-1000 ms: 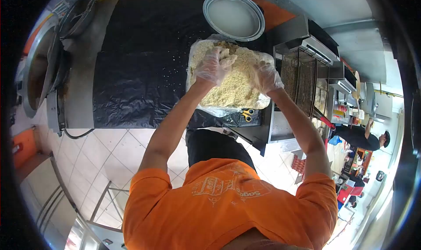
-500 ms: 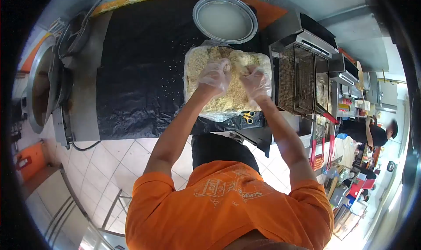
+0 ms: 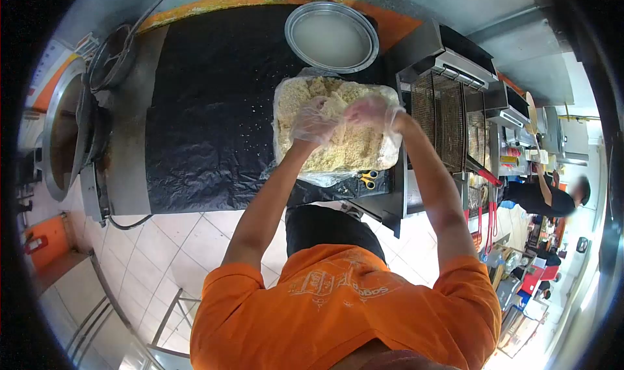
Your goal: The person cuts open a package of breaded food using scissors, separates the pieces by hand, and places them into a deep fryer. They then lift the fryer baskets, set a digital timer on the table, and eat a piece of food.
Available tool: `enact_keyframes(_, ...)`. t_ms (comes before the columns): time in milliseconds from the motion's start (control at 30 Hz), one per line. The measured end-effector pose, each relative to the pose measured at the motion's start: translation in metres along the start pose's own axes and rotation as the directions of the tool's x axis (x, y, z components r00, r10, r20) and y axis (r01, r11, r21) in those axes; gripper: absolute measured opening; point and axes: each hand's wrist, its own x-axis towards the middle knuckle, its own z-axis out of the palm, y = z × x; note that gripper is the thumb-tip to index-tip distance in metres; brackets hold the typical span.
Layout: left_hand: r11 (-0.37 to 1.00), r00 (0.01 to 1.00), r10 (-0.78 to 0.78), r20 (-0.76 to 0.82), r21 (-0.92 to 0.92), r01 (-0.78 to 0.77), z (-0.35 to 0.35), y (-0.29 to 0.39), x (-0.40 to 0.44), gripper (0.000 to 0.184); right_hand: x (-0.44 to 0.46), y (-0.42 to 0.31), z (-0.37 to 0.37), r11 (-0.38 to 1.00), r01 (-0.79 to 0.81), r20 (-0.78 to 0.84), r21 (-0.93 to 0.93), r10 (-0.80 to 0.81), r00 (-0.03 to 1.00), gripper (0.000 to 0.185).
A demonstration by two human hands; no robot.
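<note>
A tray lined with clear plastic (image 3: 390,150) holds a thick bed of pale breadcrumbs (image 3: 348,154). My left hand (image 3: 312,121), in a clear plastic glove, is closed at the middle of the crumbs, around the edge of a crumb-coated piece (image 3: 336,110). What lies under the coating is hidden. My right hand (image 3: 372,113), gloved too, comes in from the right with fingers curled over the crumbs beside that piece. It is slightly blurred, and I cannot make out what its fingers hold.
Behind the tray stands a round metal bowl (image 3: 333,37) of cloudy liquid. Yellow-handled scissors (image 3: 368,179) lie at the tray's near edge. Black plastic (image 3: 201,123) covers the table. Wire fryer baskets (image 3: 448,113) are at right, a large pan (image 3: 64,129) at left. A person (image 3: 536,196) stands far right.
My right hand has swung left and turned inward, closer to my left hand. My left hand stays near the same spot. The view has shifted slightly.
</note>
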Motion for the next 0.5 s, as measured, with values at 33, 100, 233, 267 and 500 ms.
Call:
enact_keyframes(33,1.0,1.0,0.003,-0.006,0.0,-0.003,0.0,-0.003,-0.002,0.051,0.011,-0.011,-0.012,1.0,0.004,0.002,-0.004,-0.004,1.0,0.024)
enact_keyframes(100,0.998,0.992,0.045,-0.119,-0.044,-0.051,0.002,-0.011,-0.004,0.048,0.025,-0.038,-0.031,0.597,-0.245,-0.277,-0.764,0.039,0.96,0.03)
enact_keyframes(233,0.997,0.992,0.052,-0.116,-0.045,-0.057,-0.013,-0.015,-0.013,0.052,0.051,-0.045,-0.038,0.249,-0.211,-0.207,-0.945,0.041,0.977,0.032)
enact_keyframes(267,0.999,0.987,0.006,-0.158,0.051,0.002,-0.021,-0.003,-0.02,0.053,0.061,-0.036,-0.042,0.204,-0.223,-0.194,-0.953,0.154,0.969,0.036)
enact_keyframes(500,0.995,0.963,-0.006,-0.27,0.098,0.034,-0.041,-0.007,-0.033,0.05,0.05,-0.041,-0.042,0.216,-0.131,-0.092,-0.968,0.181,0.979,0.039)
